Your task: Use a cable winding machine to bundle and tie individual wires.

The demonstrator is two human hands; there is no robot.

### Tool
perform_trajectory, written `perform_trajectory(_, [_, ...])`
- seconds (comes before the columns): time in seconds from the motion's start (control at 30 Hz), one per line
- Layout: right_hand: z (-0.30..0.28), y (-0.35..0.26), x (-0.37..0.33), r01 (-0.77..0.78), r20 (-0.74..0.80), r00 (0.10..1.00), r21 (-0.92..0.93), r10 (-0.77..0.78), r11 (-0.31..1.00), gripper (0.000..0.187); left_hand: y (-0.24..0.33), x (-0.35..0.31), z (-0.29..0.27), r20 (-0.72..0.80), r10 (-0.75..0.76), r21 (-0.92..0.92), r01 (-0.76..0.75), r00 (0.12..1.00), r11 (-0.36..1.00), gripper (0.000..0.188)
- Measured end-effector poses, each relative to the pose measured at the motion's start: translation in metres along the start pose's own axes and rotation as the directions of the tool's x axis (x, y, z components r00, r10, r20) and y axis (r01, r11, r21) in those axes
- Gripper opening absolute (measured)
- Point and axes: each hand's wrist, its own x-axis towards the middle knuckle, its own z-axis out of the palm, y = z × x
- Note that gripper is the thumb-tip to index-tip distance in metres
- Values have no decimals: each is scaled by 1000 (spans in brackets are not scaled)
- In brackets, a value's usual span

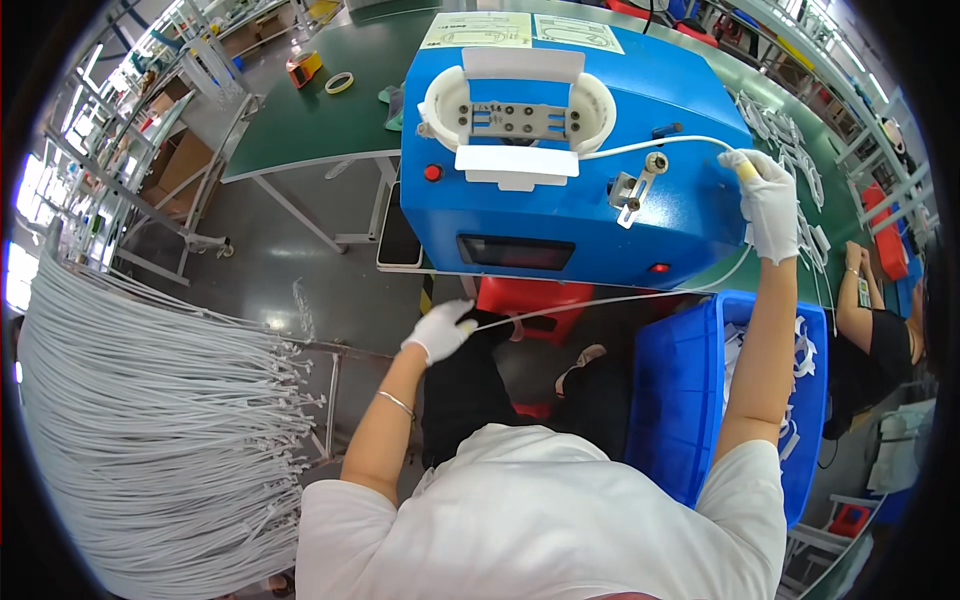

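Observation:
A white cable (650,145) runs from the oval white winding former (596,112) on top of a blue winding machine (560,215) to my right hand (770,210). That hand wears a white glove with bare fingertips and grips the cable above the machine's right side. From there the cable hangs down and sweeps back left, below the machine's front, to my left hand (437,332). Also gloved, my left hand is low in front of the machine, the cable meeting its thumb and fingers. White flaps stand on either side of the former, around a metal plate.
A large bundle of white cables (160,410) hangs at the left. A blue bin (685,390) with white scraps stands right of my legs, near a red stool (540,310). Tape rolls (339,83) lie on the green table (290,120). Coiled cables (790,140) and another person's arm (852,300) are at right.

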Motion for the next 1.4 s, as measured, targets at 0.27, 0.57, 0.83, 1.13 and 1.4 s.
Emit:
perform_trajectory(0.27, [-21,-6,-31,88,-104,992,121,-76,989,21,-33,0,93,132,-49,440,-15,990,898,32])
perform_trajectory(0.57, [-31,-10,-61,-19,11,1000,175,17,984,19,59,-2,64,502,7,79,-53,865,995,25])
perform_trajectory(0.83, [29,-51,-25,490,64,871,-187,-487,851,18,183,3,-124,536,515,-285,-430,670,857,32])
perform_trajectory(1.13, [94,-105,85,758,29,590,-366,-807,540,14,267,78,-268,-213,834,371,-748,508,550,22])
perform_trajectory(1.4, [103,-149,31,855,19,396,-372,-918,361,24,247,81,-300,-42,675,386,-612,736,691,18])
